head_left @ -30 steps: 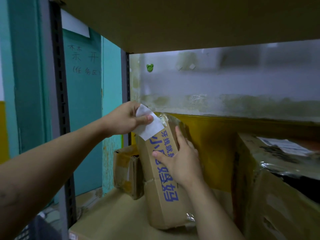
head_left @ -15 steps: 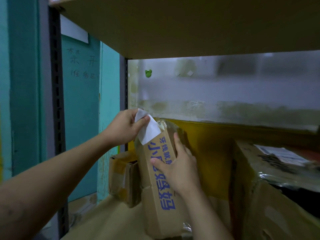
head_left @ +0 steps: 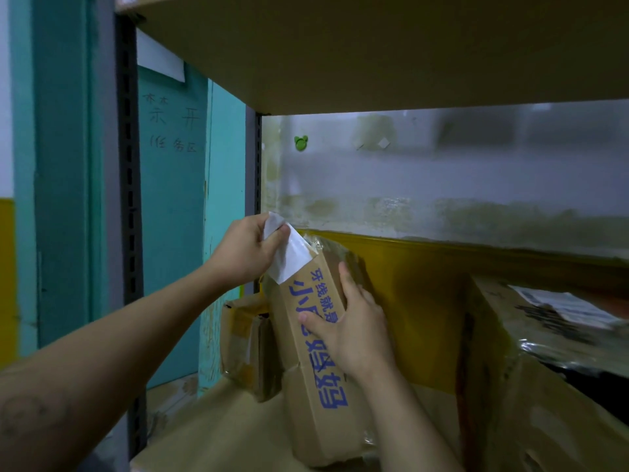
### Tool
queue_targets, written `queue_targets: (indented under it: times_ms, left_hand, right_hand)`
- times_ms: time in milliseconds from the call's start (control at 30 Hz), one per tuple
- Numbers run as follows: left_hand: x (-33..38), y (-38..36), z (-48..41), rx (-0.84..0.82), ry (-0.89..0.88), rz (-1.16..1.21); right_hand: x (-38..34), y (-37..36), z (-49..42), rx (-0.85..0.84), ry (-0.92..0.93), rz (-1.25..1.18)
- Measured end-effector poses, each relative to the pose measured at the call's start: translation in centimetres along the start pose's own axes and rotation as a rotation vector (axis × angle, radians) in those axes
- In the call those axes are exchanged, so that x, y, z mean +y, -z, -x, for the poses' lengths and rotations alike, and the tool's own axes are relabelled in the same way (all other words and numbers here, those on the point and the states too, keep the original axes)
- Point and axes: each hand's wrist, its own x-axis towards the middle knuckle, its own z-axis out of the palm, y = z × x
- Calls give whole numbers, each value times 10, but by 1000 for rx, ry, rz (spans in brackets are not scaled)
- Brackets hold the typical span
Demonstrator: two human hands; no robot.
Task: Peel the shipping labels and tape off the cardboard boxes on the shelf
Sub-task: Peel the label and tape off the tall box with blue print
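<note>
Left hand (head_left: pixel 250 248): fingers were curled, and the free upper end of the white label (head_left: pixel 289 257) was pinched between thumb and fingers at the upper-left corner of the printed box (head_left: pixel 313 369). Most of the label was seen lifted. Only its lower edge appeared attached to the box's front face, though the exact bond line could not be resolved.

Right hand (head_left: pixel 354 332): fingers were straight and nothing was gripped. Palm and thumb were pressed flat against the box's front face and right edge, below the label.

The box was observed standing on end on the shelf board (head_left: pixel 211 434). Crinkled clear tape (head_left: pixel 326 245) was noted over the box's top end, not yet removed.

Judgement on technique: the remaining strip would best be drawn off slowly, low and back along the box face, so that the cardboard skin is not torn away with it. Bracing pressure should be held close under the bond line, so that the box is not tipped.

A smaller box (head_left: pixel 245 338) was recorded just left of the printed box. A large box (head_left: pixel 531 386) well to its right was seen bearing an unpeeled second label (head_left: pixel 565 304) on top.
</note>
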Motion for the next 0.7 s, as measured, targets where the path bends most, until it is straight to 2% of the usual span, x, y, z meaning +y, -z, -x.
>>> queue_targets:
  times_ms: [133,267,500,700]
  left_hand:
    - [-1,-3,1,58,24,-75]
    - [-2,-5,3,101,31,-23]
    - [-1,-13,8,88,160,197]
    - [3,-27,13,-14,238,398]
  right_hand:
    - [1,-3,0,3,1,-36]
    - [2,-5,2,31,2,-58]
    - [5,9,9,19,-30,15]
    - [13,27,14,-23,-77,73]
